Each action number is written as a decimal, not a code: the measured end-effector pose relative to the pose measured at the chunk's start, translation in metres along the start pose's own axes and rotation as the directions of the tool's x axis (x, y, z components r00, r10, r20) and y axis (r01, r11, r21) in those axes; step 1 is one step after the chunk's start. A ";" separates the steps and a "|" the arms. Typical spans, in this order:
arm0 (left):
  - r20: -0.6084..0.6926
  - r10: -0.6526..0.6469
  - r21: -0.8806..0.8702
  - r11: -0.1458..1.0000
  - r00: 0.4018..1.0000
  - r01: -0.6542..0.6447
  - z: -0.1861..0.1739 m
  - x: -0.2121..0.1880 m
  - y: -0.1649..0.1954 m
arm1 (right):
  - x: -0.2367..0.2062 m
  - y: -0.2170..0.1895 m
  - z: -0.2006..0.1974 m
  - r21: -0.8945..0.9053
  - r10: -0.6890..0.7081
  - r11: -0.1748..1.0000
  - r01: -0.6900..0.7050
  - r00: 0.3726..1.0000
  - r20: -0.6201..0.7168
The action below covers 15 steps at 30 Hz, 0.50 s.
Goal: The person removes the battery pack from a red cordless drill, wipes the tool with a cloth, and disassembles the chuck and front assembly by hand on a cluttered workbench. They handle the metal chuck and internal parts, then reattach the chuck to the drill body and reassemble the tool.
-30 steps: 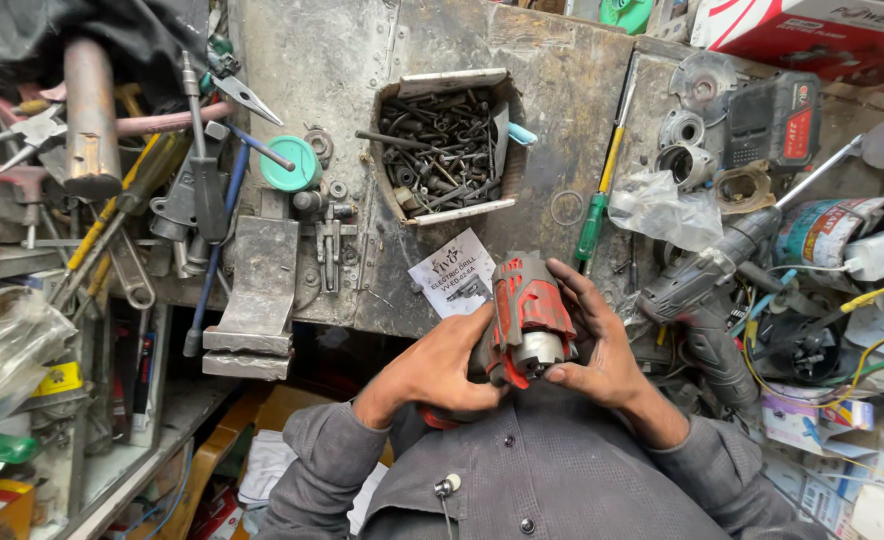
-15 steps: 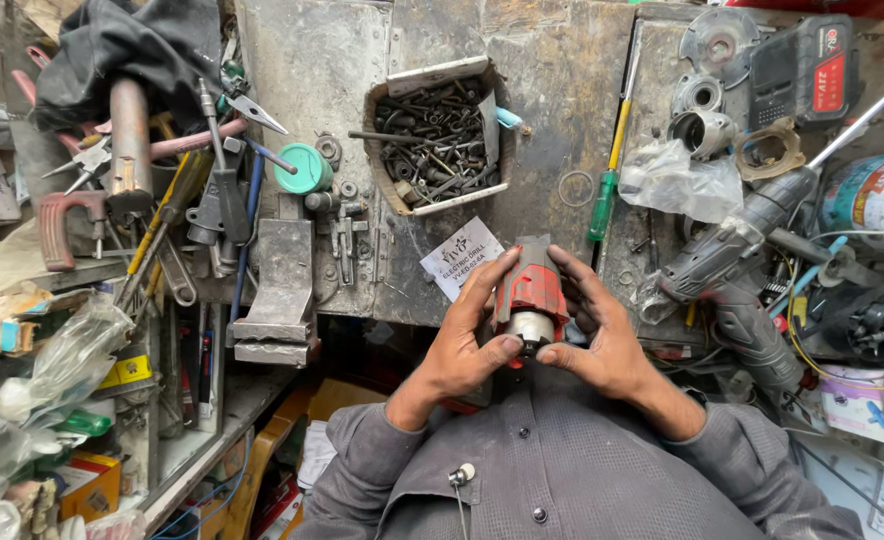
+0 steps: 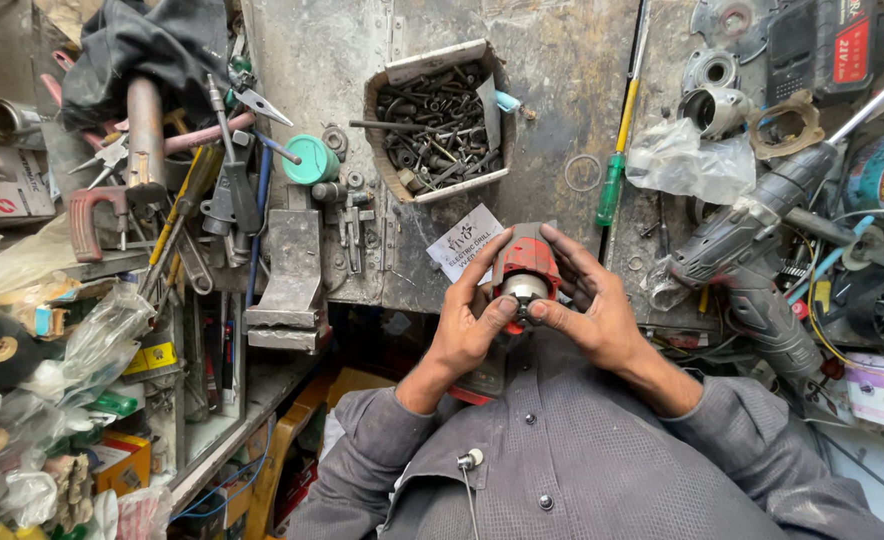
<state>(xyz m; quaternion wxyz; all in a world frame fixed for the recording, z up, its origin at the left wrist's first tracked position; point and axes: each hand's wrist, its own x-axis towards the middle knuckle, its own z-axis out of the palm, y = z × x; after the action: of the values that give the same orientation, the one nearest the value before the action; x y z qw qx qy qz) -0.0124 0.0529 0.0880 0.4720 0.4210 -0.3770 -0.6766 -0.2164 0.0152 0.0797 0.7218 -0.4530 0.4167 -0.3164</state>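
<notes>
Right now you hold a red power-tool housing [image 3: 524, 270] between both hands, at the lower middle of the frame, just above your grey shirt [image 3: 582, 450]. Your left hand [image 3: 467, 320] wraps its left side, fingers curled up along the red shell and thumb near the round metal end [image 3: 524, 288] that faces you. Your right hand [image 3: 597, 310] closes on the other side, its fingers spread over the top edge and its thumb pressing at the metal end. Both hands are shut on the housing, which sits over the near edge of the tabletop [image 3: 562, 100].

A small white printed card [image 3: 467, 240] lies just beside your left fingertips. Above it, at upper centre, an open cardboard box [image 3: 437, 125] holds dark screws and bolts. A screwdriver with a yellow shaft and green handle [image 3: 617, 150] lies upright to the right of the box. A crumpled clear plastic bag [image 3: 687, 160] and a grey drill body [image 3: 752, 230] rest at the right. A teal cap [image 3: 310, 160] and a heavy metal block [image 3: 287, 275] sit at the left, near a heap of pliers and hand tools [image 3: 182, 200].
</notes>
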 end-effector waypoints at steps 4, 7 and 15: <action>0.027 -0.032 -0.047 0.998 0.999 0.034 -0.001 -0.003 0.007 | -0.002 -0.005 0.002 -0.040 -0.010 0.999 0.012 0.999 0.046; 0.017 -0.010 -0.048 0.999 1.000 0.011 0.002 -0.004 0.014 | -0.006 -0.009 0.004 -0.056 -0.061 0.996 0.064 0.996 0.064; 0.077 -0.010 -0.004 1.000 0.997 0.010 0.005 -0.012 0.024 | -0.015 -0.017 0.010 -0.034 -0.115 0.992 0.118 0.990 0.076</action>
<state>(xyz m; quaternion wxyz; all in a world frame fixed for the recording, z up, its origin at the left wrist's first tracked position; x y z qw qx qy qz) -0.0065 0.0588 0.1140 0.4548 0.3956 -0.3912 -0.6954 -0.2153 0.0249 0.1025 0.7083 -0.5015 0.3686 -0.3331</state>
